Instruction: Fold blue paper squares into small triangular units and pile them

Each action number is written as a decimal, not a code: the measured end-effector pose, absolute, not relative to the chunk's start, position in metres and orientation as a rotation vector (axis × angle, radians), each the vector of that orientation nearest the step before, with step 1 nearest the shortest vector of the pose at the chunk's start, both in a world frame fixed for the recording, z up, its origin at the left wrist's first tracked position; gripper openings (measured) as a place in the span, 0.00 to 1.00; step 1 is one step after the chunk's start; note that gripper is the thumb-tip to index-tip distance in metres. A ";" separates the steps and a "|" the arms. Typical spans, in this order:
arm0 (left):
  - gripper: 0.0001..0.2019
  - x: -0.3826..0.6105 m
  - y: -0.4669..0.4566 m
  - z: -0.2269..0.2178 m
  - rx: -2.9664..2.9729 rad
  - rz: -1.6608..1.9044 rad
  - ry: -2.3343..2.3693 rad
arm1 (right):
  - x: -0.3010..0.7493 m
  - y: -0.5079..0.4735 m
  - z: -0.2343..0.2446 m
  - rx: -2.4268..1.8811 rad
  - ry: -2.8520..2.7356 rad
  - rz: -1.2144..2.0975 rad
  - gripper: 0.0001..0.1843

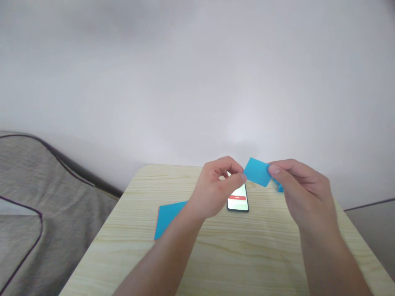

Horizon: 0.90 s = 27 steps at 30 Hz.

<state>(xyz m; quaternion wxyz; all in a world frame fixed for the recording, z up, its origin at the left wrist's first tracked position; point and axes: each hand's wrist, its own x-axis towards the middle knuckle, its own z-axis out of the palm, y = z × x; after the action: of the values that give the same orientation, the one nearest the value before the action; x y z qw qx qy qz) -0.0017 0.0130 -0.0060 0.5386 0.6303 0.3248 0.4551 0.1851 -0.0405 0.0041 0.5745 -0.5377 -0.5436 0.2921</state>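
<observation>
A small blue piece of paper (257, 172) is held up above the far part of the table, tilted, between my two hands. My left hand (217, 185) pinches its left corner between thumb and finger. On the opposite side, my right hand (304, 191) grips the right edge, thumb on top. Behind the right fingers a bit of blue material (280, 188) shows, mostly hidden, so its kind is unclear. Under my left forearm lies a larger blue sheet (169, 216) with a thin reddish edge, partly covered by the arm.
A phone (238, 202) with a lit screen and a red button lies on the pale wood-grain table (247, 255), its upper part behind my left hand. A white wall (197, 82) rises at the table's far edge. Grey fabric with dark piping (68, 222) is at the left.
</observation>
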 end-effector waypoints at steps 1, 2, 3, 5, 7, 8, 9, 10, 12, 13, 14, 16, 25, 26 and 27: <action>0.06 -0.003 0.013 -0.006 1.527 1.078 0.777 | 0.186 -0.041 0.005 -1.261 -1.287 0.683 0.07; 0.07 -0.004 0.013 -0.005 1.548 1.075 0.778 | 0.186 -0.041 0.005 -1.262 -1.300 0.680 0.07; 0.07 -0.004 0.013 -0.005 1.567 1.076 0.777 | 0.187 -0.040 0.005 -1.263 -1.311 0.676 0.07; 0.08 -0.004 0.011 -0.005 1.598 1.091 0.766 | 0.187 -0.039 0.003 -1.273 -1.309 0.660 0.08; 0.09 -0.004 0.010 -0.005 1.619 1.127 0.750 | 0.187 -0.037 -0.002 -1.264 -1.263 0.649 0.09; 0.09 -0.003 0.009 -0.005 1.624 1.155 0.744 | 0.187 -0.036 -0.004 -1.244 -1.229 0.666 0.10; 0.09 -0.002 0.009 -0.006 1.626 1.184 0.740 | 0.187 -0.035 -0.006 -1.214 -1.200 0.701 0.10; 0.09 -0.001 0.008 -0.006 1.627 1.215 0.739 | 0.187 -0.035 -0.007 -1.185 -1.188 0.756 0.10; 0.09 0.001 0.007 -0.007 1.625 1.264 0.740 | 0.186 -0.035 -0.007 -1.161 -1.221 0.883 0.09; 0.09 0.002 0.007 -0.007 1.621 1.282 0.745 | 0.186 -0.035 -0.006 -1.168 -1.250 0.926 0.09; 0.09 0.002 0.007 -0.007 1.615 1.291 0.754 | 0.186 -0.036 -0.005 -1.177 -1.276 0.949 0.08; 0.09 0.004 0.006 -0.007 1.600 1.287 0.769 | 0.187 -0.037 -0.004 -1.186 -1.305 0.953 0.08; 0.08 0.007 0.002 -0.007 1.564 1.279 0.735 | 0.191 -0.034 -0.011 -1.139 -1.298 0.951 0.08; 0.08 0.007 0.002 -0.008 1.557 1.272 0.733 | 0.190 -0.034 -0.011 -1.137 -1.296 0.957 0.09; 0.08 0.007 0.002 -0.009 1.551 1.254 0.731 | 0.190 -0.034 -0.011 -1.132 -1.296 0.962 0.09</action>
<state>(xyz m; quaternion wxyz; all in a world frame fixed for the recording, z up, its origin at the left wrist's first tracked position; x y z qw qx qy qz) 0.0071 0.0023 -0.0087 0.4868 0.6377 0.3007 0.5157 0.1901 -0.0343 -0.0105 0.5523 -0.4786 -0.5482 0.4067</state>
